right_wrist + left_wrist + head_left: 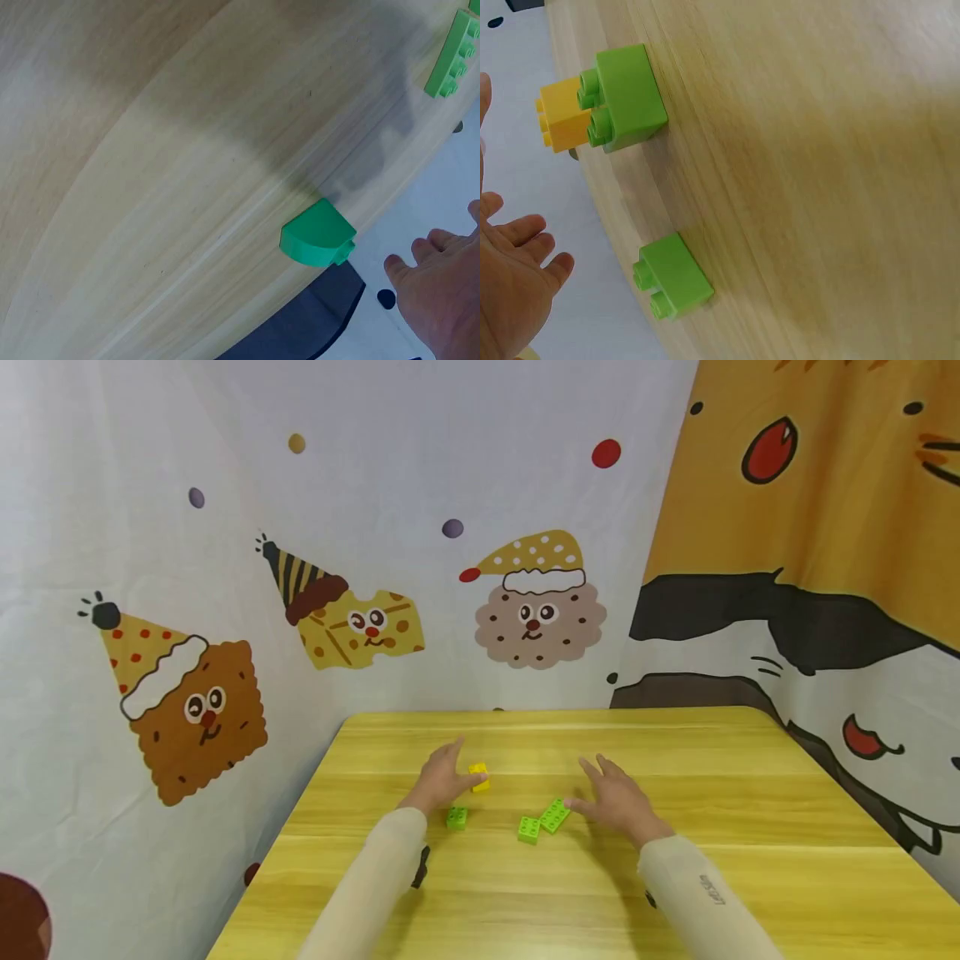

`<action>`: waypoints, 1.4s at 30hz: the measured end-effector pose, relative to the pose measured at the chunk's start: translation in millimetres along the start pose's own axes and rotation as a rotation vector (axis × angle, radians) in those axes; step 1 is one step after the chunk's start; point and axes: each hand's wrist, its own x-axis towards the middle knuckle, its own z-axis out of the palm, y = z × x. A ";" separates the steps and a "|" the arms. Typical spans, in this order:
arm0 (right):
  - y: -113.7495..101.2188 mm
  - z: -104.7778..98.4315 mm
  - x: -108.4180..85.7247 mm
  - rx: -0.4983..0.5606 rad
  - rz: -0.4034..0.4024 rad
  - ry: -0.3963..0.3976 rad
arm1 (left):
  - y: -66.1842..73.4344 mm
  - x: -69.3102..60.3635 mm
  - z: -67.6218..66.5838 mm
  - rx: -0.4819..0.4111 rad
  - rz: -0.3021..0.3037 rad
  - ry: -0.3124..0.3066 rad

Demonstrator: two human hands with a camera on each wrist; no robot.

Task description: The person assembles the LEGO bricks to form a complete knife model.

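Observation:
My left hand (438, 779), fingers spread, hovers beside a yellow brick (480, 777); its thumb overlaps that brick in the head view, and touching cannot be told. A small green brick (457, 818) lies just below this hand. My right hand (618, 800) is spread with bent fingers, its thumb near the end of a longer green brick (556, 816). Left of that lies another green brick (528, 830). The right wrist view shows a darker green brick with a rounded side (319, 236), not seen in the head view. Neither hand holds anything.
The wooden table (480, 902) has its far edge against a pale curtain (420, 468) printed with cartoon figures. An orange, black and white printed cloth (750, 543) hangs at the right. Dark straps show under both sleeves.

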 end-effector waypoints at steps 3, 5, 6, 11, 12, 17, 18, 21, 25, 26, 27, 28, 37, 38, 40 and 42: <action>-1.2 2.9 -0.4 0.019 -0.012 -0.026 | 0.1 -0.5 1.7 -0.062 0.003 -0.005; -1.9 4.8 -0.6 0.033 -0.019 -0.049 | -0.3 -0.7 2.9 -0.103 0.005 -0.010; -2.6 5.8 -0.5 0.041 -0.018 -0.060 | -1.0 -0.5 3.8 -0.122 0.004 -0.011; -6.8 10.8 -1.9 0.093 0.003 -0.106 | -2.2 -0.5 7.0 -0.205 -0.019 -0.018; -7.2 12.2 -1.9 0.100 0.006 -0.110 | -2.3 -0.6 7.5 -0.218 -0.025 -0.018; -5.5 19.2 -0.9 0.106 0.003 -0.113 | -2.0 -1.6 9.8 -0.261 -0.049 -0.018; -4.8 20.5 -0.3 0.110 0.002 -0.114 | -2.0 -1.7 10.2 -0.267 -0.055 -0.019; -3.3 23.3 1.0 0.124 -0.003 -0.117 | -2.3 -2.0 11.4 -0.295 -0.066 -0.023; -2.8 25.3 2.0 0.152 -0.002 -0.126 | -3.3 -2.6 12.3 -0.336 -0.082 -0.031; -2.6 25.8 2.2 0.159 -0.004 -0.128 | -3.8 -2.6 12.4 -0.345 -0.087 -0.034; -2.5 26.2 2.4 0.167 -0.004 -0.129 | -4.4 -2.5 12.7 -0.351 -0.089 -0.035; -2.6 26.5 2.4 0.178 -0.002 -0.131 | -5.1 -2.1 13.1 -0.358 -0.091 -0.035; -0.1 29.3 2.7 0.235 0.006 -0.137 | -11.1 3.4 18.4 -0.366 -0.095 -0.018; 0.1 29.4 2.8 0.239 0.005 -0.137 | -11.6 3.7 18.9 -0.368 -0.100 -0.016; -0.1 29.4 3.1 0.252 0.006 -0.139 | -12.3 4.2 19.7 -0.368 -0.108 -0.012; 0.1 29.9 4.0 0.261 0.005 -0.139 | -12.9 4.9 20.5 -0.370 -0.115 -0.007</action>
